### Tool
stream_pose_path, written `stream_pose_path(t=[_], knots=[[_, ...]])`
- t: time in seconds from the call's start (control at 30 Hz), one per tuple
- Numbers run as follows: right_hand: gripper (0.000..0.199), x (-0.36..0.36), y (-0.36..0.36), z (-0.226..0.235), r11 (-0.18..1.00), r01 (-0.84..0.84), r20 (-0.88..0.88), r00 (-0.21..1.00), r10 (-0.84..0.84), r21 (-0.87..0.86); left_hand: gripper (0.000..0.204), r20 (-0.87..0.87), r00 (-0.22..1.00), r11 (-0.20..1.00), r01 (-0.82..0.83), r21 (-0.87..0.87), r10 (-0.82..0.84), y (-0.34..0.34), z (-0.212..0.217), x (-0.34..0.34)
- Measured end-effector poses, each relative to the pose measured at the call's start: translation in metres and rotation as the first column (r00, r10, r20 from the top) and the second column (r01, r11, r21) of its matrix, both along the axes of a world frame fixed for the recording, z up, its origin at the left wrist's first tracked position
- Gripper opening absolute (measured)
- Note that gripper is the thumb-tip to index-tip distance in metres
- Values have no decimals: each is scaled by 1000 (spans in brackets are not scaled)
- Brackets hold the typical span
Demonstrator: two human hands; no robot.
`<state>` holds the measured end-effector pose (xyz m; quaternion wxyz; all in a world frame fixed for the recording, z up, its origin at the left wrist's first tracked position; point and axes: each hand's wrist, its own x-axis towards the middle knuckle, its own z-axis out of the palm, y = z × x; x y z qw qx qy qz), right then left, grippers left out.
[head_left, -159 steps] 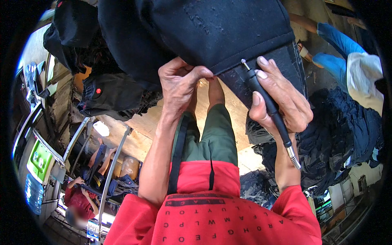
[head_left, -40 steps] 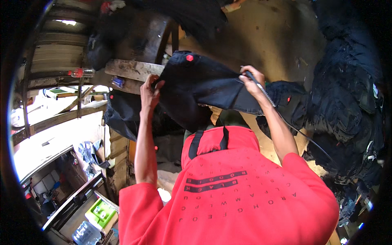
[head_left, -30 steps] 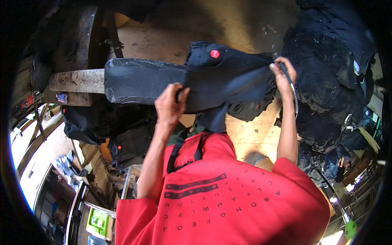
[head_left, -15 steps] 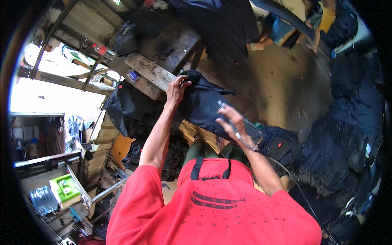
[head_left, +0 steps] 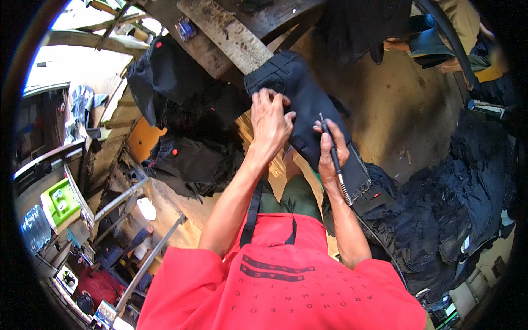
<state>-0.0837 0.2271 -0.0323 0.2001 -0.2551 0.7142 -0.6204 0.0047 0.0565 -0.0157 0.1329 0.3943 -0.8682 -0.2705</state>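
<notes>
Above your bright red shirt with dark lettering [head_left: 286, 280], your right hand [head_left: 341, 144] is closed around one slim black pen-shaped tool [head_left: 334, 158] with a small metal tip and silver spring collar; it points up and slightly left, its cable running toward the lower right. Your left hand [head_left: 271, 124] bends its fingers against one black cloth garment [head_left: 302, 96]; whether it pinches the cloth cannot be told.

That garment lies just ahead of your hands, its long axis slanting from waistband, upper left, to leg, lower right. It looks matt and lightly creased, with a seamed waistband. One worn, pale wooden plank [head_left: 225, 33] shows past the waistband. At right spreads one heap of black clothing [head_left: 440, 181]; farther left, one lime-green tray [head_left: 60, 202] and one clear blue bottle [head_left: 36, 228].
</notes>
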Motion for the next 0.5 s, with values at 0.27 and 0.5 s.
stream_pose_path(t=[0.27,0.5], knots=[[31,-16,0,-5,999,12,34,999,-13,34,49,95,994,995,38,95,-47,-25,14,1],[26,-52,-47,-8,986,-164,-366,918,151,-5,52,-68,997,947,47,319,-27,-40,3,8]])
